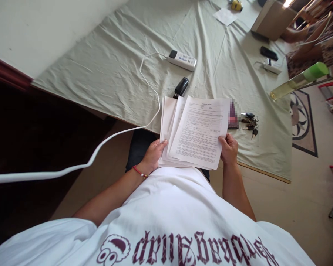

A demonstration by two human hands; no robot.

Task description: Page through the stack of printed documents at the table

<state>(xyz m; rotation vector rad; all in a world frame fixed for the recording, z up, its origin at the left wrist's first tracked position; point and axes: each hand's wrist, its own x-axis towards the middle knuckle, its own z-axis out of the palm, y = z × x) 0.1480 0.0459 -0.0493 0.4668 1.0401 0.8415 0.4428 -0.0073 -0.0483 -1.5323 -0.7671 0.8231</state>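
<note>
I hold a stack of printed papers (pixel 195 133) at the table's edge (pixel 266 171) — my left hand (pixel 152 155) grips the fanned side, my right hand (pixel 229 149) pinches the top sheet. Next, I think, squaring them needs gentle taps.

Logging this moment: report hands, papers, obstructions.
Left hand and right hand grip the fanned papers at the table edge. Stapler, keys nearby, not blocking.

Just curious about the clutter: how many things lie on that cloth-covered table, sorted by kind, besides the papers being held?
Power strips: 2
Black stapler: 1
Bunch of keys: 1
Loose paper sheet: 1
Small black device: 1
Total: 6
</note>
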